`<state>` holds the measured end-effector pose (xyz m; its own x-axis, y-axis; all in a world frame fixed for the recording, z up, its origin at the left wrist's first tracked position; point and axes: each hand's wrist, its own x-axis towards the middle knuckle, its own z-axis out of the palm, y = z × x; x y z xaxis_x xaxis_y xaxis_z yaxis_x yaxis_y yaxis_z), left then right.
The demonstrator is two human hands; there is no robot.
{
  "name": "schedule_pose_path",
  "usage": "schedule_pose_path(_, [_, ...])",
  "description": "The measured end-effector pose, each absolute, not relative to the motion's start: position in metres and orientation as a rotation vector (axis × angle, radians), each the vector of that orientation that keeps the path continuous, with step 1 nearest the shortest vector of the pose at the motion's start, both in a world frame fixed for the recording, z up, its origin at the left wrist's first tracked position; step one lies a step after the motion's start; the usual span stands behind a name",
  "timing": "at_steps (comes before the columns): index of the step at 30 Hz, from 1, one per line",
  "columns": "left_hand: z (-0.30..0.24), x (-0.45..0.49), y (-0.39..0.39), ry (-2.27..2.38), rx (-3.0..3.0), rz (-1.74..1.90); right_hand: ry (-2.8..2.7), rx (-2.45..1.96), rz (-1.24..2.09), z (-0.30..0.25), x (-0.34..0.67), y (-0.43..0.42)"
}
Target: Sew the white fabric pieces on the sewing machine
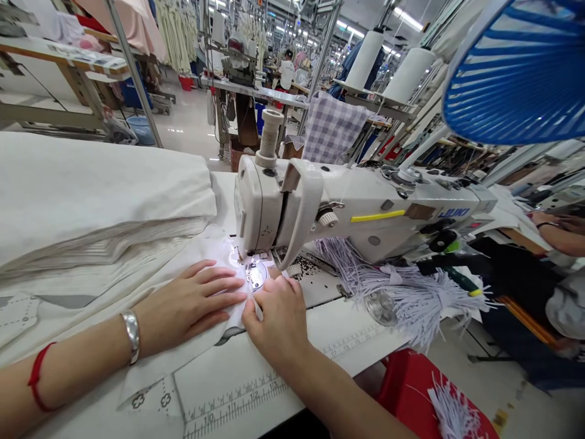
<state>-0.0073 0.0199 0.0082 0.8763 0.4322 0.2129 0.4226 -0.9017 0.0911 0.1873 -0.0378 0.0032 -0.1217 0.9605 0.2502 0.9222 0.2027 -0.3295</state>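
**White cloth pinned at the sewing machine**

The left hand lies open and flat on the cloth at 11 o'clock, fingers spread, gripping nothing, a metal bangle and a red string on that wrist. The right hand sits at 12 o'clock with its fingers curled down, pinching a fold of the cloth's edge. A small white tip shows at those fingers, too small to name. The cloth runs under both hands up to the steel needle plate, just beyond the fingertips, so there is little room ahead of them. A ruler marked on the table runs along its near edge, below the cloth, with open tabletop around it.

At 10 o'clock a tall stack of folded cloth crowds the left side. At 2 o'clock a bundle of white cords fills the table beside the machine, and past the table edge a red stool sits at 4 o'clock. A co-worker's arm reaches in at 3 o'clock.
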Motion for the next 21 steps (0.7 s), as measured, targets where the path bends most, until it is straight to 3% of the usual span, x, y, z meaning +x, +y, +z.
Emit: schedule_pose_path(21, [0.009,-0.013,0.046,0.685,2.943,0.502,-2.082,-1.83,-0.045,0.002,0.178,-0.02])
